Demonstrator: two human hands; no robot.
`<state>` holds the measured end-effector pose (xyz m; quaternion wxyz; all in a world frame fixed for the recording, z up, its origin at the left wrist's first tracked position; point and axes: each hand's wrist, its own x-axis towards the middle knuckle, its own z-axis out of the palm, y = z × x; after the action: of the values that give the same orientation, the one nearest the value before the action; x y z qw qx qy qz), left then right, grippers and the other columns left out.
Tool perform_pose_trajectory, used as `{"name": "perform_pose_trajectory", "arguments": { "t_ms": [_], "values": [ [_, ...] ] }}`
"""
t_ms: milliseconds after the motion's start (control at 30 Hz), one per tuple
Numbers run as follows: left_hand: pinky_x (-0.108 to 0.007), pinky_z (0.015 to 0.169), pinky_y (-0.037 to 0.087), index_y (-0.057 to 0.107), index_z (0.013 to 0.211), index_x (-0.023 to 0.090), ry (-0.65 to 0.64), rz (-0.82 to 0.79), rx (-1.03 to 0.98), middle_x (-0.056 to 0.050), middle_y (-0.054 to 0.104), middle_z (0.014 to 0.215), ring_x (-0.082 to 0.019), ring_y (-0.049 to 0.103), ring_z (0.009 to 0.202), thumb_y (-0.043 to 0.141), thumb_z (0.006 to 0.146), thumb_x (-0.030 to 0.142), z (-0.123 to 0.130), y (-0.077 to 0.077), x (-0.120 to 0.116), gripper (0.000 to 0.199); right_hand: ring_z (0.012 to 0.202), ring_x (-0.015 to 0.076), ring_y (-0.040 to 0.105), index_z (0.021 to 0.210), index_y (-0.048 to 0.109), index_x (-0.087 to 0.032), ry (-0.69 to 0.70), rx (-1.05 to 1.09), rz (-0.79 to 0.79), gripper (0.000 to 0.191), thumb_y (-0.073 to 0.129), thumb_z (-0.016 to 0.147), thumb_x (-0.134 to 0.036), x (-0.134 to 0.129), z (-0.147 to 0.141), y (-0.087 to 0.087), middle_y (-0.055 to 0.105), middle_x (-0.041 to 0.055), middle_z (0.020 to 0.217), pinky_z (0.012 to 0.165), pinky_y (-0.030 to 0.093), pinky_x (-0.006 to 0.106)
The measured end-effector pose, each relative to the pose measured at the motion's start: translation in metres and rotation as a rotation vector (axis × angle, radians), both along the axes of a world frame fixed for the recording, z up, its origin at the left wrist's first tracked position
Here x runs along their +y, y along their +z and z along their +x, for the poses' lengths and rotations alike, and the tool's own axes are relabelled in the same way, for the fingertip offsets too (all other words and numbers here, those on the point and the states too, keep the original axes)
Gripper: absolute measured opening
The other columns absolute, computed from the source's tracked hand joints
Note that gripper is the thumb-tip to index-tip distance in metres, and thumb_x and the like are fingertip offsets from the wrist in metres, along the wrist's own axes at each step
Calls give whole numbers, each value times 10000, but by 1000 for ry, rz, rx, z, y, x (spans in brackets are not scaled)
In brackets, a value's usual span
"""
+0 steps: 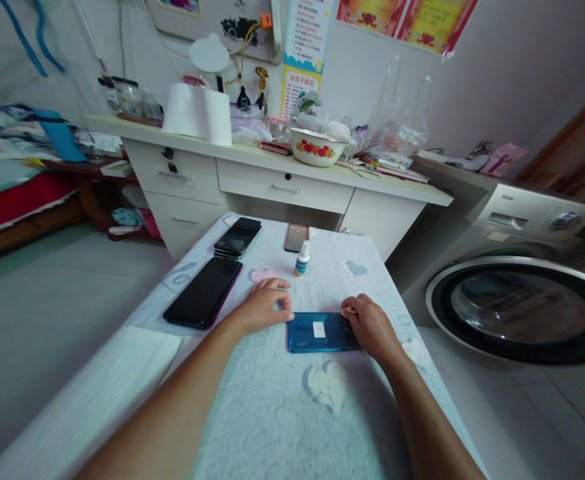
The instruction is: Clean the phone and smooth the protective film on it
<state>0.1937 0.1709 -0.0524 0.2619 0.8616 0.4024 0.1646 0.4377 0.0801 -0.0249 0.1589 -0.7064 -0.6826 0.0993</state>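
A blue phone [302, 339] lies back side up on the cloth-covered table, with a small white label [319, 329] on its back. At its upper left corner is my left hand [265, 308], fingers curved and apart, the thumb touching the corner. My right hand [372, 327] rests over the phone's right end with its fingers pinched together. Something small and pale orange shows at those fingertips, but I cannot make out what it is. Just beyond the phone stands a small white spray bottle [301, 261] with a blue label, upright.
To the left lie a large black phone [203, 292] and a stack of phones [238, 237]. Another phone [297, 237] is at the table's far edge. Behind stands a white desk [282, 190] with paper rolls [217, 118] and a floral bowl [317, 147]. A washing machine [517, 233] is right.
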Motion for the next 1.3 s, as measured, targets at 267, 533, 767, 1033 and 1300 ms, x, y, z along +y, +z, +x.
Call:
{"name": "perform_pose_trajectory", "arguments": {
  "t_ms": [267, 533, 767, 1033, 1300],
  "values": [
    [-425, 1043, 317, 642, 738, 224, -3, -6, -7, -29, 528, 1248, -265, 402, 1240, 657, 693, 358, 0, 0, 0, 143, 727, 127, 506, 820, 588, -191, 44, 21, 48, 177, 422, 834, -130, 1, 3, -3, 536, 14, 808, 692, 340, 222],
    [-435, 1039, 316, 635, 729, 223, -4, 3, -6, -33, 524, 1256, -272, 408, 1241, 659, 695, 353, 0, -1, 0, 136, 738, 141, 518, 768, 611, -167, 74, 78, 55, 210, 449, 874, -249, -2, 3, 5, 548, 28, 774, 699, 365, 238],
    [-429, 1042, 316, 634, 736, 228, -4, -1, -6, -28, 525, 1256, -265, 407, 1242, 658, 697, 354, 0, 0, 0, 134, 778, 137, 535, 805, 623, -172, 97, 105, 25, 147, 485, 853, -191, -3, 8, 7, 570, 30, 832, 733, 377, 240],
    [-436, 1044, 311, 636, 742, 224, -4, -5, 3, -31, 519, 1263, -272, 400, 1245, 660, 697, 359, 0, -1, 0, 144, 785, 132, 536, 842, 613, -174, 124, 100, -3, 123, 493, 826, -151, -6, 13, 5, 563, 32, 865, 730, 382, 228],
    [-413, 1045, 316, 640, 721, 217, 1, -14, -10, -29, 528, 1244, -264, 411, 1229, 665, 689, 339, 1, 0, 0, 128, 774, 135, 531, 838, 618, -182, 59, 57, -42, 155, 467, 839, -149, -6, 14, 5, 562, 34, 856, 725, 358, 229]
  ]
}}
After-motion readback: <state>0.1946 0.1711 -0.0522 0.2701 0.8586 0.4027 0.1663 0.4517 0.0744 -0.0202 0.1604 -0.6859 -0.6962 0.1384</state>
